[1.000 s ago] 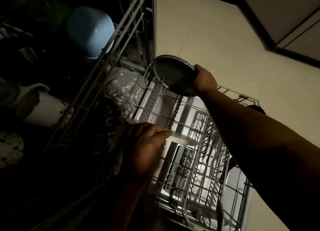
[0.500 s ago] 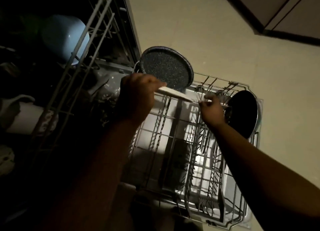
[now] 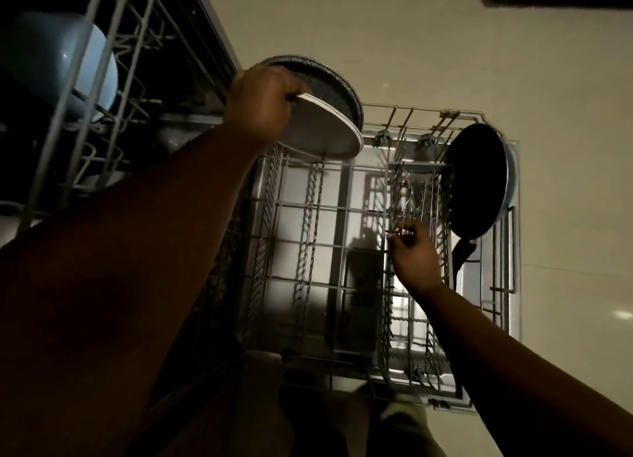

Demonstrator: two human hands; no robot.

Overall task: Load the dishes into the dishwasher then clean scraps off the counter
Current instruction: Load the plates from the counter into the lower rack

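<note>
Left hand (image 3: 263, 104) grips white plate (image 3: 325, 131), hiding dark plate (image 3: 329, 80); right hand (image 3: 416, 251) loosely curled, empty.

Readable text: none, the scene is too dim.
Plate (image 3: 322, 133): no marking legible.
Pan (image 3: 478, 179): no brand legible.
Dishwasher rack (image 3: 342, 223): no label legible.

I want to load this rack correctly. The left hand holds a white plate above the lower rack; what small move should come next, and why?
Probably lower the white plate edge-first into the tines just in front of the speckled plate. The left hand grips it tilted above the lower rack, not yet seated, and the rows below look free. The right hand is at the tines, away from that spot.
</note>
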